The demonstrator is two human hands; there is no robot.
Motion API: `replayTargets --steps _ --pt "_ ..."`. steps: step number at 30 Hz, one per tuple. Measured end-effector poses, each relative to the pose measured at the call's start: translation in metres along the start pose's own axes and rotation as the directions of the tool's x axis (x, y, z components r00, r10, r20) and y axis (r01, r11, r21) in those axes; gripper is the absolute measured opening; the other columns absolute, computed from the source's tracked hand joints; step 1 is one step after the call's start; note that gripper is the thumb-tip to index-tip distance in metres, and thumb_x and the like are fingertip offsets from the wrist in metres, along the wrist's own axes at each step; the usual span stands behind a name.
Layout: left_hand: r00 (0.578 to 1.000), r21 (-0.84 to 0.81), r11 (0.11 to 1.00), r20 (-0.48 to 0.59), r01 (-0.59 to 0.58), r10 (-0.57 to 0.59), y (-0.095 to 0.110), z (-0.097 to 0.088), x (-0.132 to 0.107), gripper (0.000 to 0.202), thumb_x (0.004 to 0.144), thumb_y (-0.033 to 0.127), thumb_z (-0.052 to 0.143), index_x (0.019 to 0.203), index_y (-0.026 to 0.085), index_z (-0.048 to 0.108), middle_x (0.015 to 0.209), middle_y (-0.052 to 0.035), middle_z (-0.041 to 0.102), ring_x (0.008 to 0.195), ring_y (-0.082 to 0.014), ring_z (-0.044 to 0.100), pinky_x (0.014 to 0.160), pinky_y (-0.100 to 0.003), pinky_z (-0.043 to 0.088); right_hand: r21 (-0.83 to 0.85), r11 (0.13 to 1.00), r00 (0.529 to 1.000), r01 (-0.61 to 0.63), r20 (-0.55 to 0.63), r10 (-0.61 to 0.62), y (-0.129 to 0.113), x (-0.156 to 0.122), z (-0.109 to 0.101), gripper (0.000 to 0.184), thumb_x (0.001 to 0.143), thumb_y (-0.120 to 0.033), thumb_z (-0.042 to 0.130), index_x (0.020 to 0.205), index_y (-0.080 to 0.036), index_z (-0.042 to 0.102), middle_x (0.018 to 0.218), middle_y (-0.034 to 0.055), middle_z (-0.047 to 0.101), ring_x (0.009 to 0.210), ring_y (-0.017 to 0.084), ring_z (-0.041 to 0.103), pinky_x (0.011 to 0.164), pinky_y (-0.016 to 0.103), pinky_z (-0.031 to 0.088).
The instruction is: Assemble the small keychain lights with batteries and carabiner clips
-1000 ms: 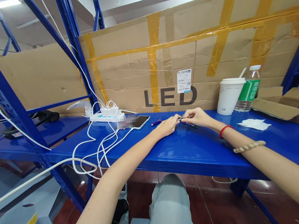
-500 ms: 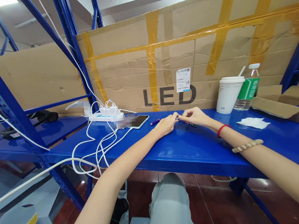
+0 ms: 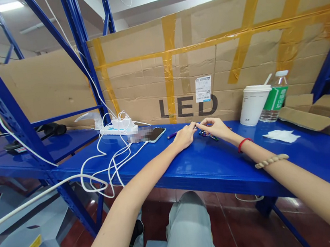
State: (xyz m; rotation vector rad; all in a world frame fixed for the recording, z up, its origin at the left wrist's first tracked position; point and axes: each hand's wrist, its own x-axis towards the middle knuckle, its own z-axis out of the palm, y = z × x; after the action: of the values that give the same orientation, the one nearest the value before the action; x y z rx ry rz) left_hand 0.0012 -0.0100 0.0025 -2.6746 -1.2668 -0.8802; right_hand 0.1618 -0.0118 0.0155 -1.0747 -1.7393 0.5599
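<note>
My left hand [image 3: 185,136] rests on the blue shelf, closed around a slim purple pen [image 3: 172,135], whose end sticks out to the left. My right hand [image 3: 214,128] meets it from the right, thumb and forefinger pinched at the pen's other end. What the right fingertips grip there is too small to make out. Under the right palm lie small dark shiny pieces [image 3: 208,135] with coloured glints, partly hidden by the hand. Left of the pen is a phone [image 3: 157,133] with a cable running to it.
A power strip [image 3: 119,127] with white cables stands at the left back. To the right are a white paper cup [image 3: 254,105], a green-labelled bottle [image 3: 275,98], a crumpled tissue [image 3: 281,136] and an open cardboard box [image 3: 307,121]. A large carton [image 3: 140,78] walls the back.
My right hand has shifted slightly, and more of the dark pieces shows beneath it. Both hands stay together at the pen. The whole view has moved a little.
</note>
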Motion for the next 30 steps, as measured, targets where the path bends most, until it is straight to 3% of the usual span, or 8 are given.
replayTargets --steps 4,10,15,22,30 --pt "1.0 -0.029 0.999 -0.001 0.016 -0.016 -0.001 -0.001 0.001 0.023 0.091 0.027 0.028 0.109 0.02 0.041 0.103 -0.0087 0.061 0.1 -0.0227 0.057 0.081 -0.034 0.045 0.066 0.997 0.999 0.047 -0.016 -0.046 0.0 0.001 -0.003 0.05 0.053 -0.056 0.07 0.079 -0.013 0.066 0.072 0.007 0.066 0.048 0.01 0.051 0.046 0.024 0.045" --pt "1.0 -0.049 0.998 0.007 -0.027 0.027 -0.001 -0.003 -0.002 0.024 0.092 0.029 0.025 0.11 0.023 0.04 0.111 -0.0046 0.06 0.101 -0.021 0.058 0.08 -0.032 0.045 0.137 0.99 0.999 -0.043 0.038 0.038 0.005 0.002 -0.006 0.048 0.047 -0.052 0.074 0.073 -0.012 0.068 0.054 0.0033 0.061 0.046 0.011 0.05 0.042 0.024 0.041" --pt "0.996 -0.03 0.997 0.042 -0.076 0.077 -0.003 -0.003 -0.003 0.026 0.093 0.029 0.026 0.115 0.021 0.036 0.114 -0.0069 0.059 0.104 -0.0204 0.057 0.081 -0.031 0.045 0.159 0.987 0.997 -0.024 0.082 0.011 0.006 0.002 -0.01 0.043 0.044 -0.048 0.077 0.065 -0.012 0.066 0.058 0.0035 0.06 0.047 0.01 0.049 0.041 0.023 0.038" --pt "0.983 0.075 0.984 0.096 -0.161 0.153 -0.004 -0.001 -0.002 0.025 0.093 0.028 0.026 0.109 0.019 0.043 0.109 -0.0068 0.061 0.1 -0.0184 0.058 0.081 -0.029 0.045 0.123 0.991 0.986 0.048 0.151 -0.067 0.013 0.001 -0.014 0.038 0.047 -0.047 0.076 0.059 -0.012 0.062 0.06 0.0037 0.06 0.047 0.009 0.048 0.041 0.023 0.037" --pt "0.981 0.128 0.973 0.068 -0.191 0.183 -0.004 0.001 -0.001 0.028 0.092 0.026 0.028 0.114 0.017 0.045 0.112 -0.0066 0.06 0.102 -0.0173 0.057 0.083 -0.028 0.045 -0.032 0.999 0.979 0.014 0.205 -0.007 0.016 -0.001 -0.015 0.038 0.061 -0.051 0.067 0.066 -0.013 0.062 0.05 0.0001 0.053 0.04 0.007 0.041 0.036 0.02 0.03"
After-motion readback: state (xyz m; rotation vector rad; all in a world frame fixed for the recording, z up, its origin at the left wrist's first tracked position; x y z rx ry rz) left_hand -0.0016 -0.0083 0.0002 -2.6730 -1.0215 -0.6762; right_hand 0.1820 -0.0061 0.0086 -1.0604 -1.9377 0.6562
